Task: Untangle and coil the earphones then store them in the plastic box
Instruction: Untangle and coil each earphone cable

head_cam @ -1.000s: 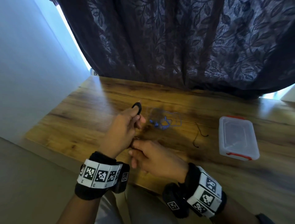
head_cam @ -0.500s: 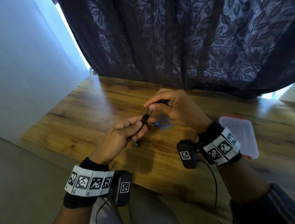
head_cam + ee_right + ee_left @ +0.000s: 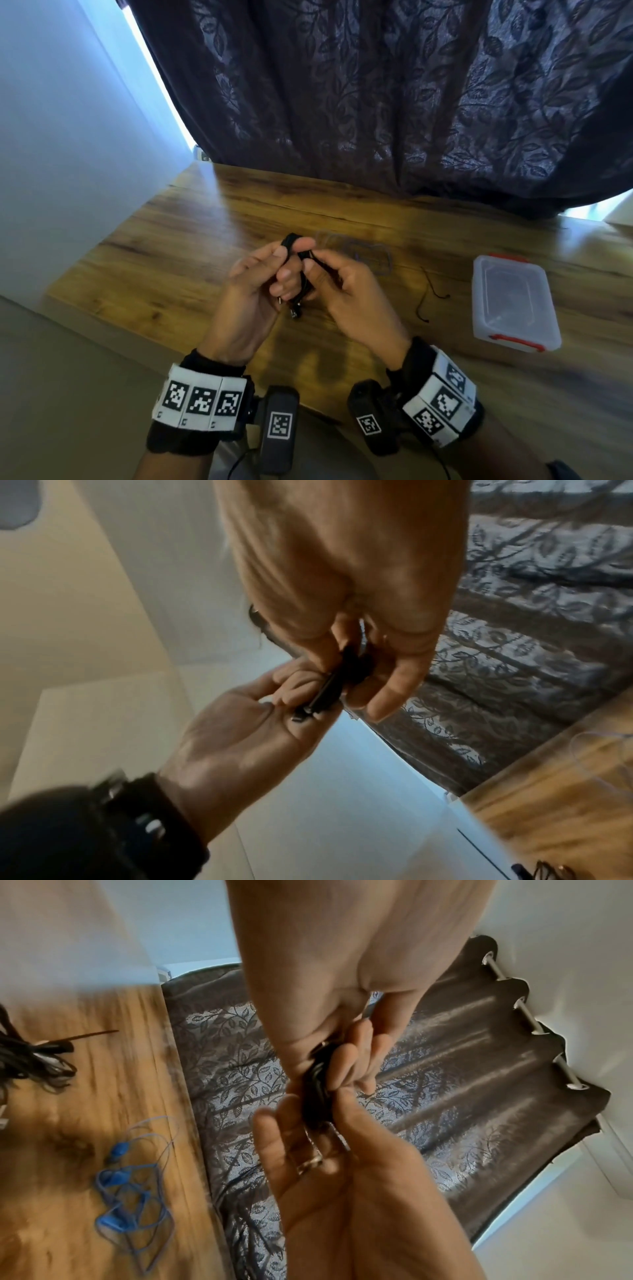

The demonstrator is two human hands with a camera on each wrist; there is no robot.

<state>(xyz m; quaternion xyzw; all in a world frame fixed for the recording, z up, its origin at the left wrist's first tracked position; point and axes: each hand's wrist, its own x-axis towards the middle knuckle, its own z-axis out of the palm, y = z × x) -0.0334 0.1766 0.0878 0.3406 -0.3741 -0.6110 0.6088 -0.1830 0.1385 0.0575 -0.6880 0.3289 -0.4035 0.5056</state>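
A black pair of earphones (image 3: 304, 274) is bunched into a small coil between both hands, above the wooden table (image 3: 171, 260). My left hand (image 3: 286, 263) grips the coil with its fingers curled round it, and a loop sticks up above the thumb. From the right, my right hand (image 3: 313, 265) pinches the cord. Metal ends hang below the hands. The left wrist view shows the coil (image 3: 316, 1093) between the fingertips of both hands; in the right wrist view it (image 3: 337, 681) is pinched the same way. The clear plastic box (image 3: 513, 329) with red clips stands at the right.
A blue pair of earphones (image 3: 126, 1191) lies tangled on the table behind the hands, blurred in the head view (image 3: 368, 255). A thin black cord (image 3: 432, 294) lies between the hands and the box. A dark leaf-patterned curtain (image 3: 376, 102) hangs at the table's far edge. A wall stands at the left.
My right hand has come back from above the blue earphones toward me and now meets the left hand at the coil. The left hand stays on the black earphones.
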